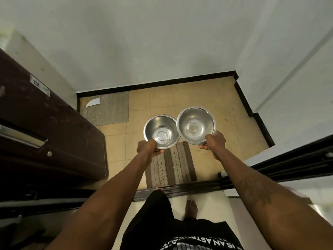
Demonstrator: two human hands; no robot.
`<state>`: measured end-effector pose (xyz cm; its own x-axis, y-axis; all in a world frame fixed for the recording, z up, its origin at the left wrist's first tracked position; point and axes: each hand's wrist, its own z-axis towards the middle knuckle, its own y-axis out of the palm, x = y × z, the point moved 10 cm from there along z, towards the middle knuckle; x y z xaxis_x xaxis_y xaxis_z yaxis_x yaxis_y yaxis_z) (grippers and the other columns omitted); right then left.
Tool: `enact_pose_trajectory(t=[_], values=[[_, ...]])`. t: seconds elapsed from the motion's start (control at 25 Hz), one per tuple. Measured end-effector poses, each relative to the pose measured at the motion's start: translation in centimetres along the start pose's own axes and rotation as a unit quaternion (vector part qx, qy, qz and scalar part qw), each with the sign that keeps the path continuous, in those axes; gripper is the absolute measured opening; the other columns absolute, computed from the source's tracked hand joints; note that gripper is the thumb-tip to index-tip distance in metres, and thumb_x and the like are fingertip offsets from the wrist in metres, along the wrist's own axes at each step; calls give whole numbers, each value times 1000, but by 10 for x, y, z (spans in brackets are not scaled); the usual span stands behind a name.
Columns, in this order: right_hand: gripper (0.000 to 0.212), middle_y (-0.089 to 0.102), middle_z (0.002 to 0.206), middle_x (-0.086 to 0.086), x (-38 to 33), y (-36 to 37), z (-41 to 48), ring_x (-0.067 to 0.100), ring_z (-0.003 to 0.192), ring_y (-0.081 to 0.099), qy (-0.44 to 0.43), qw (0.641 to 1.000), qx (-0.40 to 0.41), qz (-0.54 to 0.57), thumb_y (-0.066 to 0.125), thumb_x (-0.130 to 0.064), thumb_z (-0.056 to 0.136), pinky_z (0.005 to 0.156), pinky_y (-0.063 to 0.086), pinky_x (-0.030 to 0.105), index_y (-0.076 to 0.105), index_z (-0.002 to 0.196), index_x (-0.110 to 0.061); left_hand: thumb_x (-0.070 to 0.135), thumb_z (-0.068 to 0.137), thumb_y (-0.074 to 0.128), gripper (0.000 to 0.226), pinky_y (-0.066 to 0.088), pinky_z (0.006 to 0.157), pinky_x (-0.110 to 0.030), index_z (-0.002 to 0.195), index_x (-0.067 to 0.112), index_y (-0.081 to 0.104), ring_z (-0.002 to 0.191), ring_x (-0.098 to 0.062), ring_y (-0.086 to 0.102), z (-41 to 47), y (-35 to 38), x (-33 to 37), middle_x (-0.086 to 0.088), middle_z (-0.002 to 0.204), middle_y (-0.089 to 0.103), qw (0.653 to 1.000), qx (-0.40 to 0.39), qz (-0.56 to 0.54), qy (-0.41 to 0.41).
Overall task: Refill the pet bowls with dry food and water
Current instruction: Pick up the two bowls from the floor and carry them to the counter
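In the hands (146, 147) (215, 142), two steel bowls (161, 132) (196, 126)

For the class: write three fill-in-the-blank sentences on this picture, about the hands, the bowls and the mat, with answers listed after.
1. Together the left hand and the right hand hold ___ steel bowls.
2. The left bowl and the right bowl are both ___ inside.
3. The striped mat lies on the ___ beneath them.
Answers: two; empty; floor.
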<state>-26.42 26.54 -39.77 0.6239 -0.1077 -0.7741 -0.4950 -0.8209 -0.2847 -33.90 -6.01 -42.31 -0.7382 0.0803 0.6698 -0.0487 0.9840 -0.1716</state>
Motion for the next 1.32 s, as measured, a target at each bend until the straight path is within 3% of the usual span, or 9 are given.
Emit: enact_pose_trajectory(t=[0.32,0.48,0.68,0.84,1.08,1.2,1.32], values=[[33,63,115,22,58,-49,-80,32,70,76,2,994,89,62,49,0,88,59,65,41,59,119,-3,-9,84,62,27,66,63,-39,111,-11,64,61,-31,78,-40,1,-13,-23,87,75,995,-66,62,46],[32,67,106,24,106,-68,-136,33,60,75,37,987,134,80,46,-1,91,56,63,38,55,121,-4,-8,86,61,22,67,66,-40,107,-9,65,70,-35,79,-75,-5,-30,-22,85,76,987,-106,105,55],[26,67,101,22,163,-107,-209,34,63,76,61,976,175,111,44,-4,94,76,64,54,52,118,-6,-7,85,59,30,67,66,-40,115,-10,63,65,-32,79,-111,7,-63,-26,96,75,974,-154,152,68],[30,69,103,21,208,-161,-259,31,58,75,59,964,223,134,46,-4,88,57,64,38,56,117,-5,-10,87,58,29,67,75,-48,115,-12,64,63,-32,78,-163,40,-95,-26,88,75,956,-204,196,80],[22,69,84,17,249,-254,-336,37,56,74,37,944,298,136,49,-2,85,57,64,44,63,102,-5,-13,81,57,29,65,53,-35,109,-13,63,63,-36,75,-255,91,-135,-28,86,74,939,-253,201,115],[22,67,83,15,270,-299,-371,38,56,72,36,931,333,146,49,-2,85,52,62,39,64,102,-2,-11,79,56,30,65,55,-36,109,-11,62,65,-37,77,-298,115,-157,-28,88,73,928,-286,203,126],[22,67,80,17,289,-343,-405,41,57,72,26,920,355,162,49,-1,86,58,64,44,64,101,1,-10,75,56,31,67,66,-43,106,-8,64,66,-39,78,-341,140,-178,-29,93,74,916,-310,213,141]])
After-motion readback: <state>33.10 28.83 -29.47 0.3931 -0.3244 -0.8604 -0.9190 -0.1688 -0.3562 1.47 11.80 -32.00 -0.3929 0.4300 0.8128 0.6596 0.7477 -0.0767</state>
